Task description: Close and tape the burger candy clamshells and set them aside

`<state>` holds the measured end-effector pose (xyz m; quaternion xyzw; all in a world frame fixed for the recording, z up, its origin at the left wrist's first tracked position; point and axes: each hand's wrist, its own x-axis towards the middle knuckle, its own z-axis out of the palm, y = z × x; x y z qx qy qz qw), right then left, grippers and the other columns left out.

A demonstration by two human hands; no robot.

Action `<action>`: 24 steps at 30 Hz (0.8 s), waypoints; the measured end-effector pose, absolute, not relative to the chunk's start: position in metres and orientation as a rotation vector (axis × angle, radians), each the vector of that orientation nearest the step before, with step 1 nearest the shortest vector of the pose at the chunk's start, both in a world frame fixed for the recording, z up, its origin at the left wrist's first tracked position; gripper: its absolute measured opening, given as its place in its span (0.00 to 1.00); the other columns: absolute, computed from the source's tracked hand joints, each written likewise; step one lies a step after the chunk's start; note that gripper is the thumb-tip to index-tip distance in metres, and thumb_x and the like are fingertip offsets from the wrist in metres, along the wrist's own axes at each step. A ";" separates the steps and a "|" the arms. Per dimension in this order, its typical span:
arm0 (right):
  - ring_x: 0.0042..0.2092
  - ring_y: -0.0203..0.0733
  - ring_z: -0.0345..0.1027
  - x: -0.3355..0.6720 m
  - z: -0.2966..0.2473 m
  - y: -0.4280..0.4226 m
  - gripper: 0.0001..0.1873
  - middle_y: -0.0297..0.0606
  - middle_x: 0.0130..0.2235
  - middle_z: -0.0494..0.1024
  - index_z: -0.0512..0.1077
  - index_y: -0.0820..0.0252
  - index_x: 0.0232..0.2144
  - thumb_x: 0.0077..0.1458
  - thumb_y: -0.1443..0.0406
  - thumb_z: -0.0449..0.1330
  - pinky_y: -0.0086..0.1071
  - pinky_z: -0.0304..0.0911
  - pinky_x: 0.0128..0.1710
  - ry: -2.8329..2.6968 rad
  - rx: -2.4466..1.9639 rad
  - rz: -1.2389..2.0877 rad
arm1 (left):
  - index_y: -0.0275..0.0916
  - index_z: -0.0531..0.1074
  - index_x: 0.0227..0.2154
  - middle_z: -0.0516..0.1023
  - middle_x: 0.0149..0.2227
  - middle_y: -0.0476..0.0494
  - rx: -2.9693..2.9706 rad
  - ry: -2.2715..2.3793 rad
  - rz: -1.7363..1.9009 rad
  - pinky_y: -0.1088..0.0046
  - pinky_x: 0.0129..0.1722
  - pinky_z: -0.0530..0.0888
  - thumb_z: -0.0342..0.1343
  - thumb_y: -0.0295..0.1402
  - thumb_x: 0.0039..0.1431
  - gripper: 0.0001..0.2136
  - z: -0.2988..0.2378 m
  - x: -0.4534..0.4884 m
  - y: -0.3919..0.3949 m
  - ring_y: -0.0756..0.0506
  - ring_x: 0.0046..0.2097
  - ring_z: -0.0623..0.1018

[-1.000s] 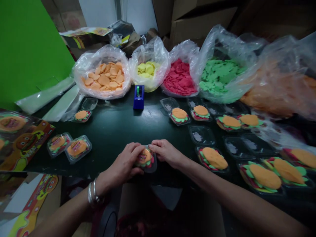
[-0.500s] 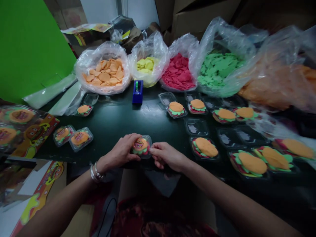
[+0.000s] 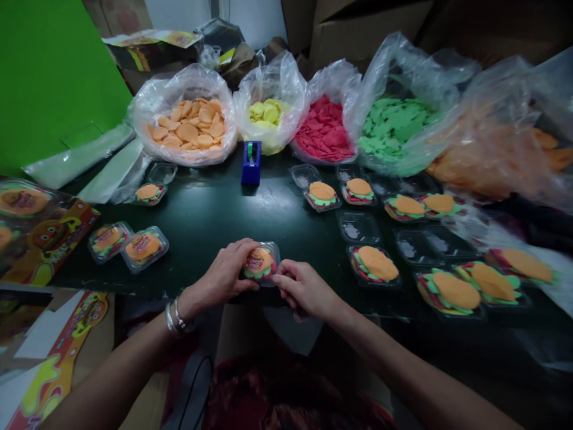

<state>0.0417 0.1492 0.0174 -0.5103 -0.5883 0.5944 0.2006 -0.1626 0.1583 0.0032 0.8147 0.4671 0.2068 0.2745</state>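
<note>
A small clear plastic box with a toy burger inside [image 3: 259,263] sits at the near edge of the dark table [image 3: 215,215]. My left hand [image 3: 224,276] curls round its left side. Pinched fingers of my right hand [image 3: 302,288] press on its right rim. Two closed burger boxes [image 3: 129,243] lie to the left. Several open trays with burgers [image 3: 375,264] lie to the right.
Plastic bags of orange [image 3: 188,128], yellow [image 3: 265,113], red [image 3: 324,131] and green [image 3: 394,125] foam pieces line the table's far side. A blue tape dispenser [image 3: 251,162] stands in front of them. Printed burger cards [image 3: 45,236] lie at the left. Empty clear trays [image 3: 359,227] sit among the filled ones.
Both hands have shifted slightly on the burger box, with the right hand's fingers now lower on its right rim. The view has moved a little.
</note>
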 end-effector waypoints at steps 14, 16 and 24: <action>0.19 0.34 0.58 0.026 0.004 0.155 0.14 0.30 0.19 0.67 0.63 0.56 0.22 0.55 0.57 0.56 0.28 0.52 0.20 -1.701 -1.499 1.270 | 0.43 0.59 0.53 0.66 0.55 0.39 1.849 1.451 0.956 0.55 0.54 0.64 0.65 0.27 0.43 0.33 -0.013 -0.151 0.152 0.39 0.54 0.69; 0.20 0.34 0.58 0.024 0.004 0.155 0.14 0.30 0.19 0.67 0.63 0.56 0.22 0.56 0.57 0.54 0.28 0.52 0.21 -1.658 -1.471 1.272 | 0.42 0.59 0.53 0.66 0.55 0.39 1.806 1.479 0.978 0.56 0.55 0.65 0.64 0.26 0.43 0.32 -0.013 -0.146 0.151 0.39 0.55 0.68; 0.25 0.35 0.56 0.024 0.021 0.152 0.13 0.30 0.22 0.65 0.64 0.57 0.24 0.58 0.60 0.51 0.28 0.53 0.26 -1.550 -1.355 1.016 | 0.43 0.57 0.55 0.64 0.57 0.37 1.697 1.595 1.091 0.56 0.55 0.66 0.63 0.29 0.47 0.32 0.012 -0.124 0.146 0.37 0.57 0.67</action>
